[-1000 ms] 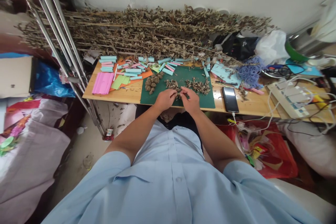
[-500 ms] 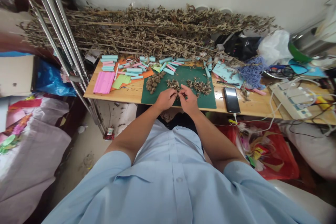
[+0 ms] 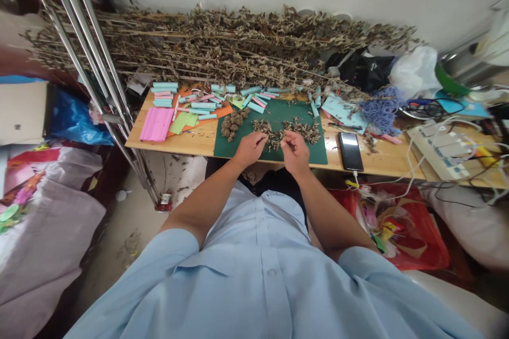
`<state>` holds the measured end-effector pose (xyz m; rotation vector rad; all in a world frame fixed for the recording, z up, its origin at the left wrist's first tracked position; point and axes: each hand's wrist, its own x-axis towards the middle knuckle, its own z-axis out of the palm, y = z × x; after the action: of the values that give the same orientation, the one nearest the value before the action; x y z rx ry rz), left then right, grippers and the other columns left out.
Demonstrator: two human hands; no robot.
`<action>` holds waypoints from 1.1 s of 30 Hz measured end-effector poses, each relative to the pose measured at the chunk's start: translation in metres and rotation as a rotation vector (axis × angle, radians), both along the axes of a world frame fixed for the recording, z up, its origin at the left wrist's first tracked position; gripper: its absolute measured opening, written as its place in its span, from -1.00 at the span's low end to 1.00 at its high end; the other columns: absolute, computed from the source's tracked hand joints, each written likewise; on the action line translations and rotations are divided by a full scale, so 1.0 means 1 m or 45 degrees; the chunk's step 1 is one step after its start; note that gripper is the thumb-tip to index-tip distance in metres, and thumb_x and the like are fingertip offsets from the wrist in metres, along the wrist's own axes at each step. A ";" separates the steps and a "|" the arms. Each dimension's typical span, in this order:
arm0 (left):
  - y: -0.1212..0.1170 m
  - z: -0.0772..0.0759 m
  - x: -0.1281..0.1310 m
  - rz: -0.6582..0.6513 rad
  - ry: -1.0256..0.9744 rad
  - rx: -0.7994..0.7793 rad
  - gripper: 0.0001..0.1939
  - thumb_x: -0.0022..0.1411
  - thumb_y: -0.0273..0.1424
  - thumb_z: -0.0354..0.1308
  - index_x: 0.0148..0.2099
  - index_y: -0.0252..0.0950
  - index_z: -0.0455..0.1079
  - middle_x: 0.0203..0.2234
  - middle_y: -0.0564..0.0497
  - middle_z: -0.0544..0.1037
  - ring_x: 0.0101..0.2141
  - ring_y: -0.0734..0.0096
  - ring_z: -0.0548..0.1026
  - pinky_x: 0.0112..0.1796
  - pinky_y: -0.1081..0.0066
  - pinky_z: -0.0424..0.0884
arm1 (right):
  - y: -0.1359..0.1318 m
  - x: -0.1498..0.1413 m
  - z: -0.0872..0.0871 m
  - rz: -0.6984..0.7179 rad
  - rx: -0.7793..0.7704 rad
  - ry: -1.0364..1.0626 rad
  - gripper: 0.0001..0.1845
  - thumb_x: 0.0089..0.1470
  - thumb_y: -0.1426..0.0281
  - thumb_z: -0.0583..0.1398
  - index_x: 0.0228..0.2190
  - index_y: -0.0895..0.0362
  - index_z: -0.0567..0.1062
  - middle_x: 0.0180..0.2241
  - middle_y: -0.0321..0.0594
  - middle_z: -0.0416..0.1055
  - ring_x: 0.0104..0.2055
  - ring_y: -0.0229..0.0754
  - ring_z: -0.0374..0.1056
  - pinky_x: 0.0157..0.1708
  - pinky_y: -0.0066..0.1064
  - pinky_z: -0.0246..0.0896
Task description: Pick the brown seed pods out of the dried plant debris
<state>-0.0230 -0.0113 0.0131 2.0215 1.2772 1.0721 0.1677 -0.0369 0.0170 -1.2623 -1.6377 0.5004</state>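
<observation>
My left hand is closed in a pinch at the front of a green cutting mat. My right hand, also pinched, is a short way to its right. What the fingertips hold is too small to make out. Crumbled dried leaves lie between and just beyond the hands. Behind the left hand is a small heap of dried leaves; a wider leaf pile sits behind the right hand. Rounded brown clumps are grouped at the mat's left side.
Bundles of dried leafy stalks lie along the wall. Rolled blue and pink papers and a pink stack are at left. A plugged-in phone, purple cord and power strip are at right. Metal crutches lean at left.
My hands, together over the mat half a second ago, are now apart. The right hand has moved right, uncovering leaf bits between them; the left hand has barely moved.
</observation>
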 end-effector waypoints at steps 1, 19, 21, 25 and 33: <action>0.000 -0.001 0.000 0.020 -0.019 -0.008 -0.79 0.43 -0.35 0.05 -0.12 -0.26 0.51 -0.20 -0.06 0.63 -0.14 0.35 0.55 -0.04 0.36 0.43 | -0.008 0.000 0.001 0.014 0.010 -0.019 -0.60 0.32 0.21 0.10 0.11 0.06 0.40 -0.20 -0.14 0.54 -0.23 -0.12 0.48 -0.13 -0.19 0.48; 0.016 -0.010 0.004 0.346 -0.108 -0.280 -0.58 0.38 -0.41 0.10 0.24 -0.29 0.40 -0.12 -0.10 0.64 -0.07 0.24 0.57 0.07 0.25 0.45 | -0.021 0.012 -0.007 -0.046 0.040 -0.440 -0.73 0.26 0.31 0.17 -0.06 0.10 0.55 -0.22 -0.12 0.58 -0.24 -0.07 0.48 -0.11 -0.21 0.43; 0.014 -0.010 0.004 0.325 -0.127 -0.263 -0.63 0.37 -0.42 0.11 0.19 -0.29 0.45 -0.11 -0.10 0.64 -0.05 0.25 0.57 0.08 0.25 0.45 | -0.011 0.011 -0.002 -0.045 -0.030 -0.490 -0.70 0.23 0.32 0.19 -0.03 0.09 0.55 -0.14 -0.10 0.56 -0.19 -0.05 0.47 -0.10 -0.20 0.41; 0.008 -0.008 0.004 0.228 -0.099 -0.185 -0.72 0.38 -0.41 0.12 0.07 -0.28 0.52 -0.06 -0.11 0.63 -0.02 0.27 0.57 0.08 0.27 0.46 | 0.003 0.005 0.001 -0.018 -0.161 -0.586 -0.70 0.19 0.31 0.22 -0.05 0.05 0.58 -0.03 -0.08 0.51 -0.06 0.01 0.45 -0.07 -0.18 0.39; 0.004 -0.008 0.004 0.119 0.040 -0.050 -0.77 0.40 -0.40 0.10 0.00 -0.28 0.53 -0.06 -0.10 0.63 -0.02 0.29 0.57 0.06 0.29 0.45 | 0.011 0.009 -0.002 -0.067 -0.187 -0.350 -0.79 0.21 0.28 0.19 -0.29 0.07 0.62 -0.23 -0.14 0.54 -0.17 -0.07 0.44 -0.10 -0.24 0.34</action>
<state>-0.0188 -0.0072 0.0049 1.9738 1.4101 1.0530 0.1769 -0.0258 0.0152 -1.5341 -1.8153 0.4352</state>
